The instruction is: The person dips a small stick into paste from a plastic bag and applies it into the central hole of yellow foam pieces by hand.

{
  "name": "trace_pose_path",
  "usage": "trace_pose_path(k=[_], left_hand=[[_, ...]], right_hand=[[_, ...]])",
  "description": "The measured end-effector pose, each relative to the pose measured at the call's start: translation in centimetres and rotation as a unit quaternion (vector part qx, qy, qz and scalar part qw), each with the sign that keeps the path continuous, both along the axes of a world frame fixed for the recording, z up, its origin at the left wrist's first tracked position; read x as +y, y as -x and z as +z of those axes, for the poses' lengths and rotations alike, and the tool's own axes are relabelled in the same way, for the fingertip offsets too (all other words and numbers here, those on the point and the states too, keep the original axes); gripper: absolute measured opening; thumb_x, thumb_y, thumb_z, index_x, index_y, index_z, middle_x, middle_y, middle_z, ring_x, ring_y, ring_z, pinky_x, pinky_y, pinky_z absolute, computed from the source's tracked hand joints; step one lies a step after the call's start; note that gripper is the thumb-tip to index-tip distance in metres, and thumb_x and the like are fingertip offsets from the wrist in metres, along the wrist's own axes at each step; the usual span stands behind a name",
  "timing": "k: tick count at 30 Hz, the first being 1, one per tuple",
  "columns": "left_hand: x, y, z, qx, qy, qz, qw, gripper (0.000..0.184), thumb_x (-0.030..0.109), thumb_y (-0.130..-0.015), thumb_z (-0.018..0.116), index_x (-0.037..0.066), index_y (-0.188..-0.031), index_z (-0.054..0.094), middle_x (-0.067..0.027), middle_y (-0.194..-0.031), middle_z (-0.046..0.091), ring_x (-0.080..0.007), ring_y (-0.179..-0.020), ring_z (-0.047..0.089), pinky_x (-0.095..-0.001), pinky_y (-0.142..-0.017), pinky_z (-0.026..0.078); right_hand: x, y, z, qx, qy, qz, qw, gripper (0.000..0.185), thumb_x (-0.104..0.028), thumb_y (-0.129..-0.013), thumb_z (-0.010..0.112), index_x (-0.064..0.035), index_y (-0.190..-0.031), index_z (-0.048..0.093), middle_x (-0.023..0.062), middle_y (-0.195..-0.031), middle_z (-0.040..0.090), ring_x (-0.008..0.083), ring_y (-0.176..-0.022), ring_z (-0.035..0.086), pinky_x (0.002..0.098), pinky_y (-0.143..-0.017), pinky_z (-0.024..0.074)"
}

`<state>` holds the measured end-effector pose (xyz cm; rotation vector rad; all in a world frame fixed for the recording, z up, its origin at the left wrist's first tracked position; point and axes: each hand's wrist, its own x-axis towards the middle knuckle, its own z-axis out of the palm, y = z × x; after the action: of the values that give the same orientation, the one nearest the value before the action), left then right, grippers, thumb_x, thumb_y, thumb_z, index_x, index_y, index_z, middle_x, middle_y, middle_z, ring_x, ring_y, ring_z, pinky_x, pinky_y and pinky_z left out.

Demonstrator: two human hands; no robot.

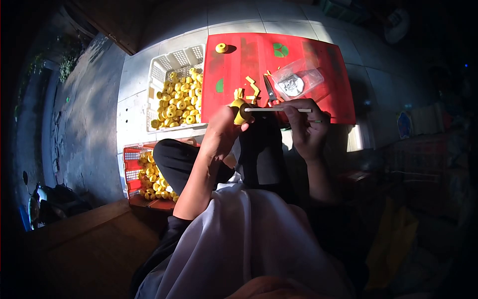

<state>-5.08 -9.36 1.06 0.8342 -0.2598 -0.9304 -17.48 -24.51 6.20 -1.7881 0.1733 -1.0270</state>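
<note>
My left hand is closed around a small round yellow piece with a dark spot on the side facing right. A thin pale stick is pinched in my right hand, and its left end reaches the yellow piece at the dark spot. Just beyond my hands, yellow bent strips lie on the red board. Near my right hand are a dark-bladed tool, partly hidden, and a clear plastic tray holding a white disc with grey smears.
A white basket full of yellow round pieces stands left of the board. Nearer my left leg is a red basket with more of them. One yellow piece sits alone near the board's far left corner.
</note>
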Motion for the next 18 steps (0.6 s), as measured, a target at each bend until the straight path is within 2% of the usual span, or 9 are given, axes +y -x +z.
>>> trace_pose_path(k=[3,13,16,18], left_hand=[[-0.06,0.09,0.19,0.006,-0.017,0.006,1.000,0.046,0.039,-0.094,0.048,-0.003,-0.113,0.052,-0.0111,-0.102,0.060,-0.0222,-0.090,0.060,-0.0266,-0.076,0.048],[-0.10,0.16,0.47,0.010,-0.022,-0.012,1.000,0.047,0.041,-0.094,0.047,-0.003,-0.112,0.052,-0.0109,-0.098,0.060,-0.0218,-0.087,0.060,-0.0247,-0.071,0.049],[-0.16,0.09,0.56,0.012,-0.032,-0.010,0.999,0.051,0.042,-0.094,0.046,-0.003,-0.116,0.050,-0.0118,-0.100,0.059,-0.0213,-0.086,0.060,-0.0244,-0.070,0.049],[-0.22,-0.29,0.06,0.018,0.002,-0.030,0.999,0.050,0.039,-0.094,0.047,-0.002,-0.121,0.048,-0.0112,-0.103,0.059,-0.0198,-0.086,0.060,-0.0257,-0.075,0.050]], right_hand=[[0.05,0.04,-0.04,0.014,0.044,0.004,0.999,0.004,-0.005,-0.087,0.061,-0.0026,-0.090,0.062,0.0006,-0.066,0.060,-0.0018,-0.051,0.041,0.0159,-0.045,0.0288],[0.14,0.20,0.18,0.014,0.049,0.020,0.998,0.005,-0.005,-0.086,0.062,-0.0020,-0.089,0.062,0.0014,-0.069,0.062,-0.0002,-0.053,0.045,0.0171,-0.045,0.0329],[0.40,0.00,0.50,0.005,0.047,0.015,0.999,0.005,-0.007,-0.086,0.062,-0.0018,-0.089,0.061,0.0007,-0.069,0.062,-0.0005,-0.054,0.046,0.0167,-0.047,0.0335],[0.25,0.13,0.47,0.026,0.072,0.038,0.996,0.006,-0.007,-0.087,0.062,-0.0014,-0.089,0.061,0.0001,-0.069,0.062,-0.0009,-0.054,0.045,0.0161,-0.047,0.0332]])
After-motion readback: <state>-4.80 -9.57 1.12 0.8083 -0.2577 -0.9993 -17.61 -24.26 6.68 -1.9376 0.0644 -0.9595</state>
